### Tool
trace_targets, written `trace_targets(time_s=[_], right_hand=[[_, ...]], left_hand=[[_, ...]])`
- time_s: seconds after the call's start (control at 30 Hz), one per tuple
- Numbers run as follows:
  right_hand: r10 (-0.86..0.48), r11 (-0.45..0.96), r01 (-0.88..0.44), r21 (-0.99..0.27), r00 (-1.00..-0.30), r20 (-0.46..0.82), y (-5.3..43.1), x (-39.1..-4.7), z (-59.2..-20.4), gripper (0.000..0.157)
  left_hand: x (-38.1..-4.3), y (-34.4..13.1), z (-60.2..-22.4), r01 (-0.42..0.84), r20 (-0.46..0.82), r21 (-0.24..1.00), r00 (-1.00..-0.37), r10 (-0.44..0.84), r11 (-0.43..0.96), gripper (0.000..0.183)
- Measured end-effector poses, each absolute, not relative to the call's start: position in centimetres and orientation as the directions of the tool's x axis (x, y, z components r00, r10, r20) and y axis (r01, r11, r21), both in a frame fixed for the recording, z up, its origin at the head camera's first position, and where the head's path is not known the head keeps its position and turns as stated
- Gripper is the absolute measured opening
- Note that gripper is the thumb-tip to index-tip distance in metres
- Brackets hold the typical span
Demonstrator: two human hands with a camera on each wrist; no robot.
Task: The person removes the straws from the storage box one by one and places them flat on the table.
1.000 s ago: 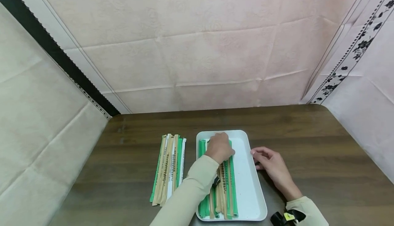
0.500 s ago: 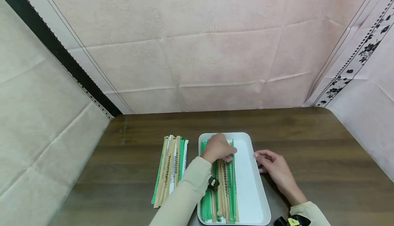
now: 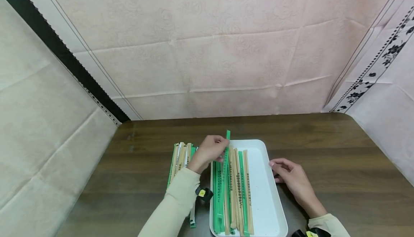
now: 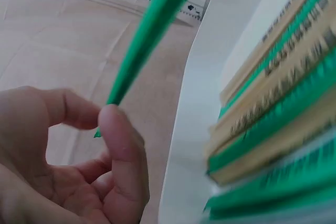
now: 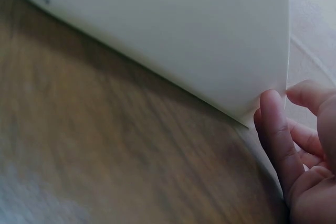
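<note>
My left hand (image 3: 208, 152) pinches the upper end of a long green wrapped chopstick packet (image 4: 149, 35) between thumb and index finger. That packet slants over the left part of the white tray (image 3: 268, 197), its tip sticking out past the far rim. Several tan packets (image 4: 294, 66) and green ones lie lengthwise in the tray, dark print running along them. On the tray's right side, my right hand (image 3: 293, 179) grips the rim between thumb and index finger, seen closely in the right wrist view. The other fingers of that hand are loosely curled.
Left of the tray, a second row of green, tan and white packets (image 3: 181, 156) lies on the brown wooden table (image 3: 339, 165), partly hidden by my left forearm. Pale cloth walls (image 3: 207, 61) enclose the table at the back and sides.
My left hand has moved left from above the middle of the packets, drawing a green packet leftward and up past the far rim. The right hand stays at the tray's edge.
</note>
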State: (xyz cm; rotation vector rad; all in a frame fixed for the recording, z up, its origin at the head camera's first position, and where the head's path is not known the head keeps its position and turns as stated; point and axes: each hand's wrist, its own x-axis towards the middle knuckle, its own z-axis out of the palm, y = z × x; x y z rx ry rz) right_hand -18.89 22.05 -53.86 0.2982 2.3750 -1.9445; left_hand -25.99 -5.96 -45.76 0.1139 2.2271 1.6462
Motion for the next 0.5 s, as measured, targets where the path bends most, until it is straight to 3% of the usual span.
trace_targets(time_s=[0.33, 0.5], right_hand=[[0.111, 0.197, 0.181, -0.963, -0.981, -0.162, 22.0, -18.9, -53.8, 0.04], [0.111, 0.204, 0.19, -0.96, -0.979, -0.17, 22.1, -18.9, -53.8, 0.04]], left_hand=[[-26.2, -12.3, -44.8, -0.105, -0.162, 0.946, -0.973, 0.165, 0.307, 0.023], [-26.1, -14.9, -45.5, -0.095, -0.141, 0.902, -0.987, 0.079, 0.421, 0.022]])
